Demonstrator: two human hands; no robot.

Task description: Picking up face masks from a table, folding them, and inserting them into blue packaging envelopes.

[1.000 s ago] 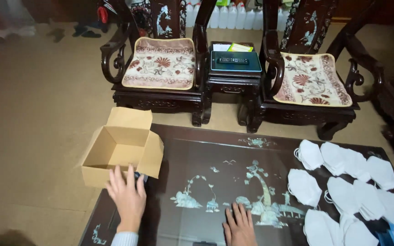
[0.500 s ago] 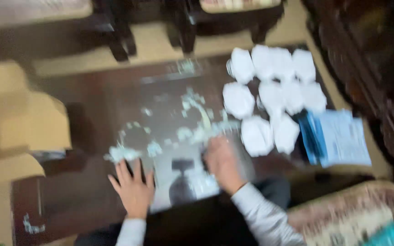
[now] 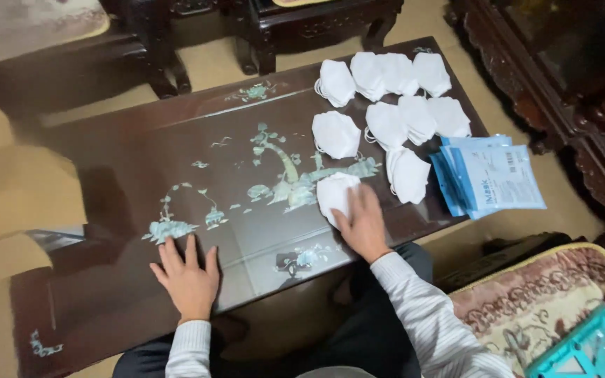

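My left hand (image 3: 187, 274) lies flat, fingers spread, on the dark inlaid table (image 3: 106, 182) near its front edge, holding nothing. My right hand (image 3: 364, 222) rests on top of a white folded face mask (image 3: 335, 194) near the table's middle front, fingers laid over it. Several more white masks (image 3: 386, 98) lie in stacks at the far right of the table. A fan of blue and white flat packets (image 3: 488, 176) sits at the table's right edge, just right of my right hand.
A cardboard box (image 3: 15, 203) stands at the table's left end, blurred. Dark wooden chairs (image 3: 302, 17) stand behind the table, more dark furniture (image 3: 575, 84) to the right. A patterned cushion (image 3: 540, 308) with a teal tray (image 3: 589, 350) lies at the lower right.
The view has swung from the box and chairs to the right side of the table. My right hand has moved right onto a white mask; my left hand stays flat on the table.
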